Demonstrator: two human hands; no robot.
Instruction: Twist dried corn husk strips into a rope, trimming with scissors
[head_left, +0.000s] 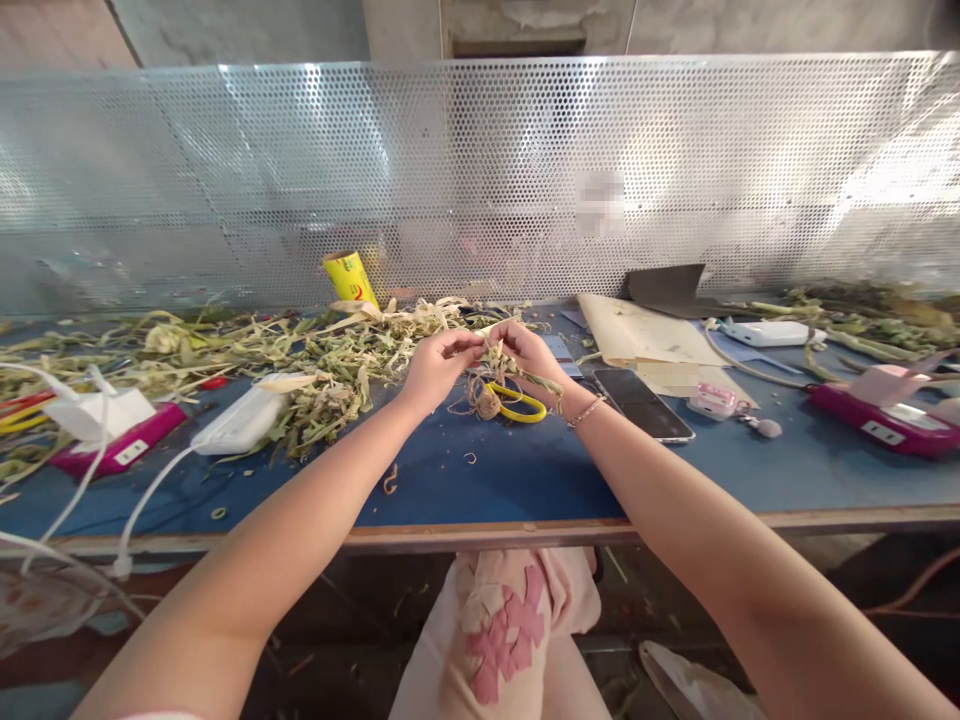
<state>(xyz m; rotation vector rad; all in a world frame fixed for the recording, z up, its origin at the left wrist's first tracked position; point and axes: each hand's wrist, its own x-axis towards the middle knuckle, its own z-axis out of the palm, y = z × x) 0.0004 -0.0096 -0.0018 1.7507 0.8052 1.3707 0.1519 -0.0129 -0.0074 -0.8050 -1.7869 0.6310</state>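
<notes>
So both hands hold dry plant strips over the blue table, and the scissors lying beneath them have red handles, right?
No, the scissors have yellow handles, not red; the head view shows it. Both the left hand and right hand do hold dry plant strips over the blue table.

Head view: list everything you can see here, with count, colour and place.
fibres: one bunch, tan, between both hands
scissors: 1, yellow, under the hands
leaf scraps: pile, green-tan, table left
phone: 1, black, right of hands
pink boxes: 2, far left and far right
can: 1, yellow, by screen
screen: 1, silver, behind table
table: 1, blue
left hand: pinching fibres
right hand: pinching fibres
</notes>
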